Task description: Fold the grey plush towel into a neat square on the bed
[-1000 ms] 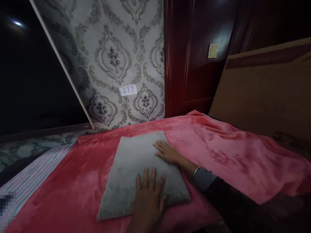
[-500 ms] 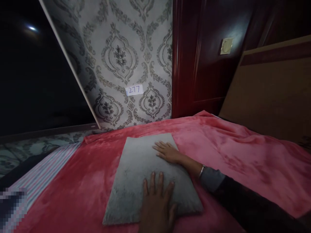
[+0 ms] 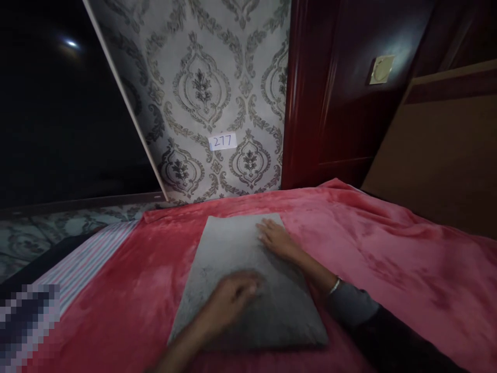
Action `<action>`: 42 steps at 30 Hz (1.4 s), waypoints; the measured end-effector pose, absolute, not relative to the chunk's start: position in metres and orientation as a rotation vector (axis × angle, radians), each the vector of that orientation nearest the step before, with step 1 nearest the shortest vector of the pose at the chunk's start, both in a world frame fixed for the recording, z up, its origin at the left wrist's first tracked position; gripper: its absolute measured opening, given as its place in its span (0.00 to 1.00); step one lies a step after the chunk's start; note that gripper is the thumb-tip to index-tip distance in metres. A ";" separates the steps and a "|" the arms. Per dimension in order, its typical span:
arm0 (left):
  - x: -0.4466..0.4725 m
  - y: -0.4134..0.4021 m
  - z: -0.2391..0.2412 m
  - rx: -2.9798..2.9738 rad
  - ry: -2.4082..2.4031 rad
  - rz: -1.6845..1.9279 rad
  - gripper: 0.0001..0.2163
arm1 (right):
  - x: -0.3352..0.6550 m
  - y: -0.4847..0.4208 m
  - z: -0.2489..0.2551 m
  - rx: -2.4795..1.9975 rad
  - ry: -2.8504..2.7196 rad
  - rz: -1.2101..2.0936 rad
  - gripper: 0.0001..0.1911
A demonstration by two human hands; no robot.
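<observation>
A flat grey rectangle of plush cloth [image 3: 240,243] lies on a pink-red fleece blanket [image 3: 155,269]. My right hand [image 3: 277,239] rests on its far right part, fingers stretched out and palm down; a bracelet shows at the wrist below a dark sleeve. Over the cloth's near half is my left hand [image 3: 233,296], turned sideways with fingers bent and smeared by motion. Whether that hand touches the cloth or holds anything, I cannot tell. Faint dark marks show in the grey pile.
Behind the blanket rises a patterned wall with a paper label [image 3: 222,141] reading 277. A large dark screen [image 3: 66,119] stands at left, striped fabric [image 3: 95,254] below it. At right are a dark red wood panel [image 3: 337,103] and a brown board [image 3: 438,150].
My left hand has gone from lying spread on the cloth to a bent, sideways pose slightly farther up. The right hand's fingers have drawn in a little. The view has shifted slightly left.
</observation>
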State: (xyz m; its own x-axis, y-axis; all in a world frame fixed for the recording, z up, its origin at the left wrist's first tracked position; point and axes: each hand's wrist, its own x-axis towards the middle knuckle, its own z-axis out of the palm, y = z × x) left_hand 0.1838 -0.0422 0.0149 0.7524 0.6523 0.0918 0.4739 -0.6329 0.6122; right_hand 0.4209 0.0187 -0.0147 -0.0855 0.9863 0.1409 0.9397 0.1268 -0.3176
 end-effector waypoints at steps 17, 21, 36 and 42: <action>0.201 0.153 -0.005 2.722 1.325 -0.026 0.26 | 0.383 -0.023 -0.025 -1.439 -2.378 0.321 0.31; 0.181 0.173 0.008 2.654 1.593 -0.061 0.26 | 0.381 -0.025 -0.023 -1.443 -2.373 0.330 0.30; 0.226 0.096 -0.015 2.760 1.267 0.087 0.27 | 0.438 0.009 -0.039 -1.928 -2.061 0.221 0.34; 0.217 0.096 -0.008 2.791 1.288 0.140 0.26 | 0.444 0.014 -0.045 -2.020 -1.939 0.193 0.33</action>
State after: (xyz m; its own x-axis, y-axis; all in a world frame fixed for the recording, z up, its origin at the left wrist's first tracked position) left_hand 0.2167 0.0960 -0.0080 0.6458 0.7615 0.0555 0.7557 -0.6479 0.0961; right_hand 0.4437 0.0141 -0.0449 0.0631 0.9894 0.1309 0.9441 -0.0166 -0.3292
